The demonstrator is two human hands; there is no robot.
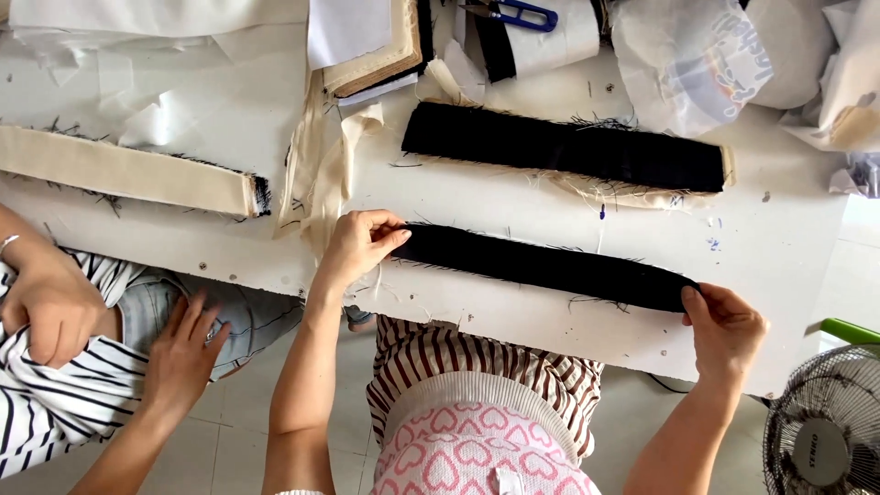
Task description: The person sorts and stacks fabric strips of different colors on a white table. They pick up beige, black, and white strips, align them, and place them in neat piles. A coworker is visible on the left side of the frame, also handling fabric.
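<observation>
Your left hand (359, 243) and right hand (726, 330) each pinch one end of the black fabric strip (541, 264), stretched flat along the white surface's (220, 119) front edge, probably to straighten it. Second black strip (564, 147) lies just beyond; blue scissors (513, 13) further back.
</observation>
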